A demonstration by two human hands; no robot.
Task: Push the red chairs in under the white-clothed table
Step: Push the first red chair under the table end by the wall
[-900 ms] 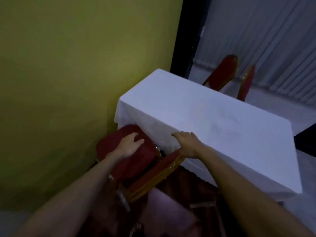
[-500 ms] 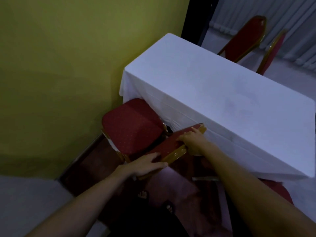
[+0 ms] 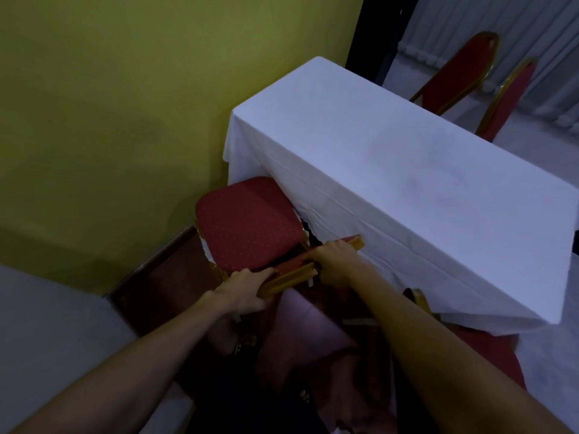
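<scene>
Here, head view: left hand (image 3: pixel 242 288) and right hand (image 3: pixel 336 265) close their fingers over the gold-framed backrest top of the red chair (image 3: pixel 247 223), whose seat sits partly under the white-clothed table (image 3: pixel 391 158). Pushing evenly with both hands should keep it straight. No legible writing.

Red chair seat (image 3: pixel 247 223) with pale dots, gold frame (image 3: pixel 289 278); white cloth (image 3: pixel 391 170) on the counter; yellow-green wall (image 3: pixel 125 104).
</scene>
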